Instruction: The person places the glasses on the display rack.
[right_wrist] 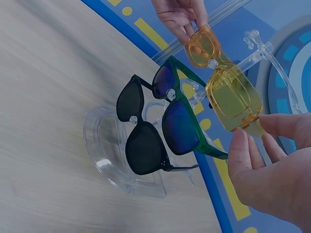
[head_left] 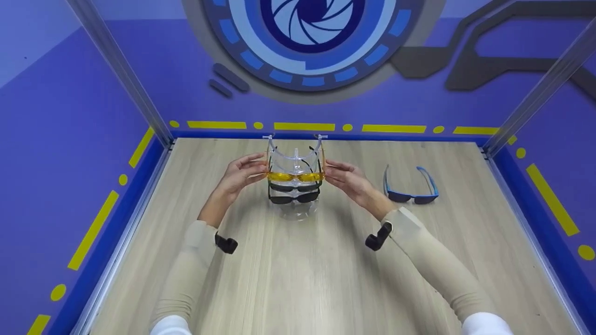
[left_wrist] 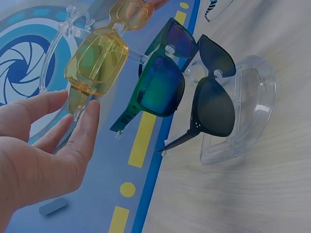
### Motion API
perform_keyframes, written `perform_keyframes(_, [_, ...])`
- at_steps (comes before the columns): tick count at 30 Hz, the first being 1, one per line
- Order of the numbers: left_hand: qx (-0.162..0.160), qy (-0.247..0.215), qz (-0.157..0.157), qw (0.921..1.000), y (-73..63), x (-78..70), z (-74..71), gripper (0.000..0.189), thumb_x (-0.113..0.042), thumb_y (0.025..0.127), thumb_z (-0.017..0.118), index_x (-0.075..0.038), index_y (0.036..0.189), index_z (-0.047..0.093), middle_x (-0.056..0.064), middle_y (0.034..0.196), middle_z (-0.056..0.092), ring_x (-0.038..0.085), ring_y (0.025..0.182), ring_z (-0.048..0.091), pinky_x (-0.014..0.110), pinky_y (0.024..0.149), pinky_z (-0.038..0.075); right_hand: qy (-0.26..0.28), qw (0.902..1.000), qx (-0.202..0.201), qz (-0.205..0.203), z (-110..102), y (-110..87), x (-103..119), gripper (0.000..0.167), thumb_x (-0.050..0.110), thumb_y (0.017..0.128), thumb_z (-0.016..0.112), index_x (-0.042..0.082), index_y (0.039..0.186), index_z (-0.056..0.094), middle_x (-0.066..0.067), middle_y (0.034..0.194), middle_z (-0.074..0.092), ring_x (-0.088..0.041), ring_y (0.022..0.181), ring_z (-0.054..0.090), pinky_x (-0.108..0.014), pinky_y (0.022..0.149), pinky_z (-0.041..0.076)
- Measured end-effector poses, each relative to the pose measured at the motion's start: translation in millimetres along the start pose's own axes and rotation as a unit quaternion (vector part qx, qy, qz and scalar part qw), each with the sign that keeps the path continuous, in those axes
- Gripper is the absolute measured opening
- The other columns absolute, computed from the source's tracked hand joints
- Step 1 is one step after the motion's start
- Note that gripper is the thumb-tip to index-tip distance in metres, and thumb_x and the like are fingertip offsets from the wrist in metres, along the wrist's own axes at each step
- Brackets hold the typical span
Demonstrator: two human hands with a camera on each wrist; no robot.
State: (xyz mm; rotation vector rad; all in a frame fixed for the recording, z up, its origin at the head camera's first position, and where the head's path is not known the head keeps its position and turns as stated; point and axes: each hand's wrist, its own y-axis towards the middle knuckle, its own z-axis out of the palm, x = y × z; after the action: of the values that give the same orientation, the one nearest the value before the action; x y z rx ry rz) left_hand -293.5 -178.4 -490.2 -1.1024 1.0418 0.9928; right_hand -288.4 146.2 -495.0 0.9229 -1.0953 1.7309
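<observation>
Yellow transparent sunglasses (head_left: 281, 177) sit at the upper part of a clear plastic eyewear stand (left_wrist: 266, 80). My left hand (head_left: 237, 175) pinches their left hinge end between thumb and fingers. At the opposite end, my right hand (head_left: 353, 182) pinches the other hinge, as the right wrist view also shows. Below them on the stand hang green-framed sunglasses (left_wrist: 162, 85) with mirrored blue-green lenses. Black sunglasses (right_wrist: 144, 145) are lowest, just above the clear base. In the left wrist view the yellow bridge lies against the stand's nose peg.
Blue-armed sunglasses (head_left: 413, 198) with dark lenses lie on the wooden table (head_left: 302, 279), right of the stand, near my right wrist. A blue patterned wall (head_left: 223, 107) closes off the back, and metal posts (head_left: 118, 70) rise at the corners.
</observation>
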Motion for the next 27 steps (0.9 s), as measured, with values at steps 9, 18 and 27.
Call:
perform_keyframes(9, [-0.043, 0.022, -0.019, 0.9987, -10.9, 25.9, -22.6, 0.047, -0.011, 0.104, 0.059, -0.004, 0.149, 0.05, 0.021, 0.143, 0.06, 0.016, 0.108, 0.069, 0.031, 0.099, 0.059, -0.024, 0.9986, -0.022, 0.04, -27.5, -3.3, -15.8, 0.053, 0.004, 0.103, 0.056, -0.003, 0.153, 0.039, -0.014, 0.14, 0.059, -0.025, 0.13, 0.059, -0.038, 0.119, 0.043])
perform_keyframes(18, [-0.076, 0.01, -0.073, 0.9944, -13.1, 68.5, -17.1, 0.046, -0.01, 0.103, 0.059, -0.002, 0.148, 0.05, 0.019, 0.137, 0.063, 0.013, 0.102, 0.07, 0.032, 0.099, 0.059, -0.044, 0.9956, -0.038, 0.073, -44.2, 0.6, -52.1, 0.049, 0.003, 0.105, 0.051, -0.005, 0.152, 0.041, -0.022, 0.152, 0.051, -0.022, 0.124, 0.063, -0.043, 0.122, 0.039])
perform_keyframes(27, [-0.094, -0.007, -0.092, 0.9912, -6.3, 86.1, 0.9, 0.048, -0.005, 0.101, 0.059, -0.005, 0.148, 0.05, 0.019, 0.134, 0.062, 0.015, 0.101, 0.068, 0.046, 0.114, 0.049, -0.047, 0.9952, -0.024, 0.083, -29.8, 11.6, -69.7, 0.047, 0.007, 0.108, 0.045, -0.003, 0.153, 0.038, -0.026, 0.154, 0.046, -0.035, 0.141, 0.05, -0.046, 0.124, 0.036])
